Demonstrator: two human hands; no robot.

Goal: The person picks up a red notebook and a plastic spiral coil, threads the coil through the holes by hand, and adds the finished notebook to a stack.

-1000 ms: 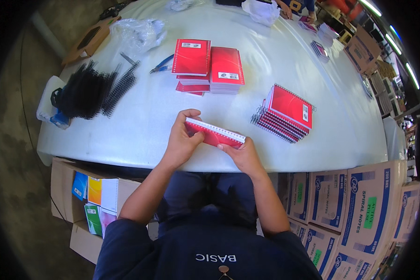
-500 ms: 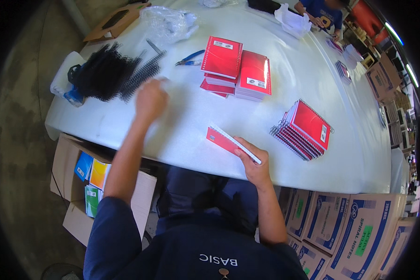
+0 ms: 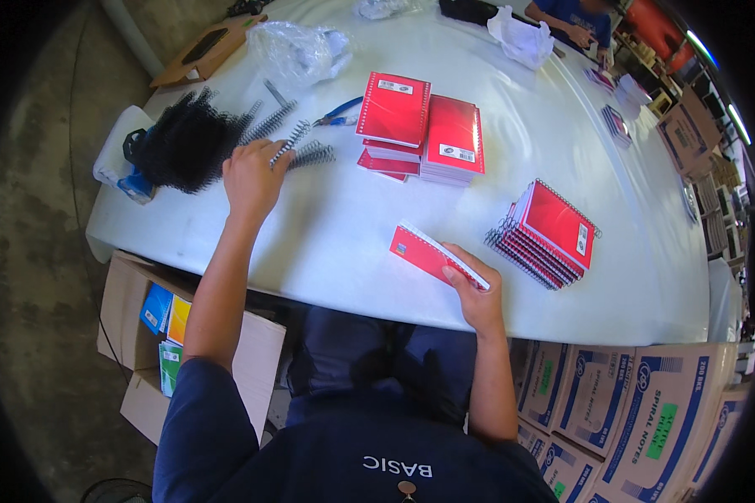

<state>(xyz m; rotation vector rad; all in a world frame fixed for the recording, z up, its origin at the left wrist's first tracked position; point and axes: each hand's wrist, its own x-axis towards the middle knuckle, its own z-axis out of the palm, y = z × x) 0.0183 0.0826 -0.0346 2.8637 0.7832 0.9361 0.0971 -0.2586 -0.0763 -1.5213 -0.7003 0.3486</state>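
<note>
The left hand (image 3: 252,178) lies at ten o'clock on the white bench (image 3: 335,243), fingers curled around one black spiral coil (image 3: 287,149) at the edge of the loose coil pile (image 3: 189,147). More single coils (image 3: 310,155) lie just beside it toward one o'clock. The right hand (image 3: 476,293) is at five o'clock, close to the near edge of the bench, gripping a red notebook (image 3: 432,256) by its lower right end; the book is tilted up, one long edge on the bench.

Between the two hands the bench top is bare, an open strip running from nine o'clock to the centre. At twelve o'clock stand two stacks of red notebooks (image 3: 424,134), touching each other, with blue-handled pliers (image 3: 340,113) just to their left. At three o'clock a fanned stack of bound notebooks (image 3: 549,235) lies well apart from the held book. A crumpled clear plastic bag (image 3: 298,50) sits at eleven o'clock near the far edge.

The near bench edge curves from eight to four o'clock. Below it, at eight o'clock, an open cardboard box (image 3: 138,335) holds coloured booklets; printed cartons (image 3: 646,419) stack at four o'clock. Bare concrete floor (image 3: 33,251) fills the left side. Another person's hands (image 3: 583,38) work at one o'clock, at the far edge of the bench
</note>
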